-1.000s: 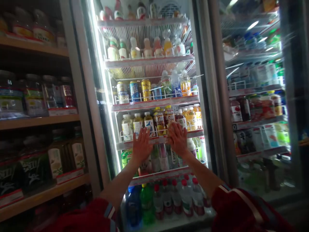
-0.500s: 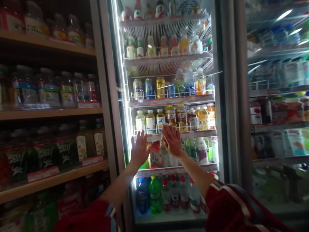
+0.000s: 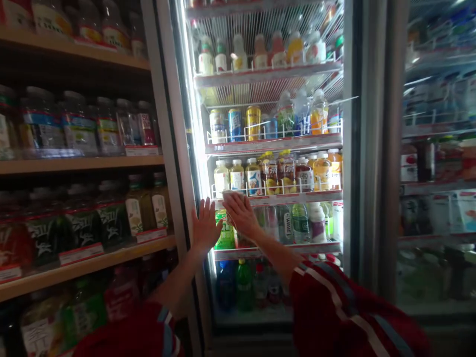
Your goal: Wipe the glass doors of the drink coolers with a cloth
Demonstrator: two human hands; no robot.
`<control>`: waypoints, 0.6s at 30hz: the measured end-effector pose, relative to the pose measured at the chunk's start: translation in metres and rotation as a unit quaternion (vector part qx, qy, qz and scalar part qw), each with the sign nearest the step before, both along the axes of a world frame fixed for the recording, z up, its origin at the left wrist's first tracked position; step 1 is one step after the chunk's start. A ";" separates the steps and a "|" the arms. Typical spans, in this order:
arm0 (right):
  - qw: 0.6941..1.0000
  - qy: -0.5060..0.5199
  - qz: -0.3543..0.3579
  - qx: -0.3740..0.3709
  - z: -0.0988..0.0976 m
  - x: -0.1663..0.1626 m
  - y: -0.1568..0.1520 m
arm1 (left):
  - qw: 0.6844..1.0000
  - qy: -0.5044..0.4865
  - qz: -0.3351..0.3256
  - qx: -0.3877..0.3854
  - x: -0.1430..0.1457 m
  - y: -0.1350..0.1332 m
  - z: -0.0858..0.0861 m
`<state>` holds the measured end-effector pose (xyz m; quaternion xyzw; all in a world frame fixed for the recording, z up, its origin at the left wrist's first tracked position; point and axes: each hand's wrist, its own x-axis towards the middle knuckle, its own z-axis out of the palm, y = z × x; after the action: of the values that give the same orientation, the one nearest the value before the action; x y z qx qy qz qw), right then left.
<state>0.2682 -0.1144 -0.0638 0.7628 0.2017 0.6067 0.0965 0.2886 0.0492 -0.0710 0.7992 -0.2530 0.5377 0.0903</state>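
My right hand [image 3: 240,213] lies flat over a pale cloth [image 3: 229,193], pressing it against the glass door [image 3: 256,94] of a lit drinks fridge. Only the cloth's upper edge shows past my fingers. Behind the hand, through the glass, are a shelf edge [image 3: 282,199] and several bottles. To the left, my left hand [image 3: 204,230] is raised with its fingers spread, near the door's left side; whether its palm touches the glass I cannot tell. It holds nothing visible. A green-labelled drink [image 3: 224,235] shows between the two hands.
At the left stands an open wooden shelf [image 3: 92,162] with rows of bottles. A metal door frame [image 3: 383,148] divides the lit fridge from another glass-fronted fridge with drinks [image 3: 437,163] on the right. Juice bottles [image 3: 322,171] and cans [image 3: 253,123] line the lit shelves.
My right hand has moved left across the glass with the cloth, closer to my left hand. The view has tilted down and shifted slightly; my left hand stays raised and spread.
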 end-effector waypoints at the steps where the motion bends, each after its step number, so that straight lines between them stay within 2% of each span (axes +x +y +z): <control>1: 1.000 0.005 0.005 -0.014 -0.002 0.002 0.006 | 1.000 0.007 0.004 0.000 0.000 0.003 -0.001; 6: 0.997 0.037 0.026 -0.062 -0.012 0.006 0.024 | 0.999 0.024 0.021 0.013 -0.003 0.016 -0.004; 10: 0.993 0.062 0.044 -0.084 -0.019 0.004 0.026 | 0.999 0.030 0.038 0.023 -0.009 0.026 -0.009; 14: 0.998 0.050 0.034 -0.032 -0.018 -0.004 0.006 | 0.996 0.060 0.055 0.033 -0.016 0.029 -0.020; 18: 0.999 0.035 -0.001 0.029 -0.016 -0.018 -0.025 | 0.994 0.085 0.049 0.042 -0.027 0.013 -0.028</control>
<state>0.2505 -0.1396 -0.0796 0.7863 0.1871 0.5849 0.0679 0.2616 0.0623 -0.0987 0.8564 -0.2268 0.4610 0.0514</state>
